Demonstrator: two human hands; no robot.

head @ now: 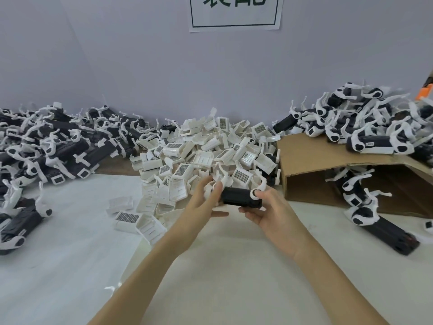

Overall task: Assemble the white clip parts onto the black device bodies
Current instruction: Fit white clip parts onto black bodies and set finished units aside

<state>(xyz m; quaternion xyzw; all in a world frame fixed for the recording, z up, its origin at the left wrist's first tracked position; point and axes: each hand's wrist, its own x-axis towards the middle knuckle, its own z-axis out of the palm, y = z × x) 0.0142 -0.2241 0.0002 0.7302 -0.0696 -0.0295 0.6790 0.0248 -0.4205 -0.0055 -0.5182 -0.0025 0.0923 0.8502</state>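
Note:
A black device body (239, 195) with white curved arms on it is held between both hands just above the table, in front of a heap of white clip parts (206, 148). My left hand (206, 198) grips its left end, fingers curled over a white piece there. My right hand (269, 207) holds the right end, thumb on a white ring at the top and fingers underneath. The body's underside is hidden by the fingers.
A pile of black bodies with white arms (46, 146) lies at the left. More of them (375, 123) sit on and inside a tipped cardboard box (311, 160) at the right. Loose clips (133, 221) lie on the white table (70, 266). A wall with a paper sign (234, 12) stands behind.

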